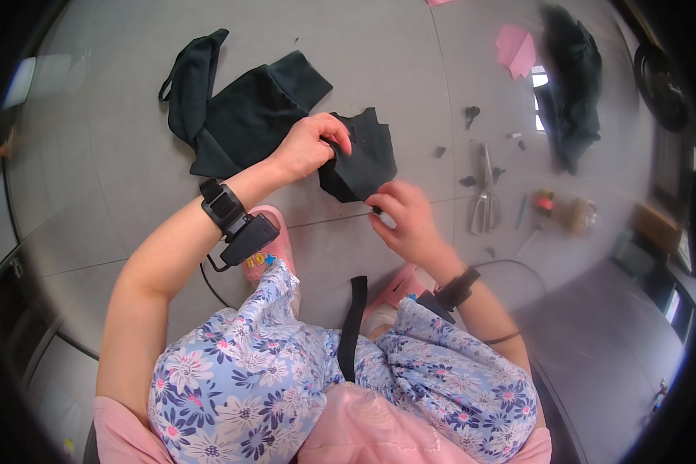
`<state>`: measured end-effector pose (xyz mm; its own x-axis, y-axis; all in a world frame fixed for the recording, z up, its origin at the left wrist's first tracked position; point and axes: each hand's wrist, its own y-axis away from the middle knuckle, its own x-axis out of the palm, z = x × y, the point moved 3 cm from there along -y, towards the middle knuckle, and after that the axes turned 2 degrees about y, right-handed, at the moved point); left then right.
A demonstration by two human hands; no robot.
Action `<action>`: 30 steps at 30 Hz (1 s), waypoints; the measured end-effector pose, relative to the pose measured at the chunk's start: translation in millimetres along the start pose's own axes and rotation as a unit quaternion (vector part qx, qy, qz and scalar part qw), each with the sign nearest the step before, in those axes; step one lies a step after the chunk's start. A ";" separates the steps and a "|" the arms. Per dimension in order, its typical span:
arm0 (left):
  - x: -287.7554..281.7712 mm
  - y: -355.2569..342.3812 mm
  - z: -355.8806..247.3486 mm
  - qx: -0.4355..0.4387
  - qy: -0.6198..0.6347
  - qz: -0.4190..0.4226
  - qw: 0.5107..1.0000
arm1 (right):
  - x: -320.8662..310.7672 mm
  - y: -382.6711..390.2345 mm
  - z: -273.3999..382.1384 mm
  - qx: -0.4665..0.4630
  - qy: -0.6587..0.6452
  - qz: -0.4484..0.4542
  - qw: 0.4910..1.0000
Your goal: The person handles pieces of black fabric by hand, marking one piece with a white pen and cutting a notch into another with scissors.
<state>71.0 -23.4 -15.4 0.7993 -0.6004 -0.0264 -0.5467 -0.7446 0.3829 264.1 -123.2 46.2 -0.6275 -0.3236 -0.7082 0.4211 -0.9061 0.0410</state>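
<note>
two bare hands work at a dark piece of cloth (370, 148) a little above the middle of the view, toward twelve o'clock. the left hand (308, 148) comes in at its nine o'clock edge, fingers curled and clamped on the fabric. the right hand (407, 216), slightly blurred, is at the cloth's five o'clock corner, thumb and forefinger pinched together on a small dark bit (377, 209); i cannot tell whether that bit is part of the cloth. a larger dark garment (251, 108) lies on the grey tiled floor (387, 50) at eleven o'clock, and another dark heap (576, 89) at two. scissors (484, 205) lie toward half past two, points up at twelve, with small dark scraps (468, 181) near them. a black strap (353, 325) hangs at six, against flowered trousers (232, 379).
</note>
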 end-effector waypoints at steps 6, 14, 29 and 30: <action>-2.4 -2.2 12.8 -0.063 0.031 -0.099 0.993 | 14.4 9.1 -31.8 0.148 -0.025 -0.022 0.988; 10.5 2.1 -2.1 -0.029 -0.102 -0.004 0.994 | 17.1 -11.3 -34.8 0.186 0.022 -0.011 0.982; -5.4 -58.2 -38.7 0.024 -0.094 0.010 0.995 | 21.6 -10.3 -40.1 0.478 -0.474 -0.007 0.739; -3.8 -62.2 -36.0 0.036 -0.115 -0.007 0.993 | 23.2 -9.3 -42.5 0.490 -0.466 -0.012 0.737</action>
<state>111.0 35.7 -5.9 0.7326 -0.6349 -0.2452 -0.5597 -0.7670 0.3138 273.4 -110.7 -0.5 -0.9965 0.0623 0.0553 0.0140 -0.5293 0.8483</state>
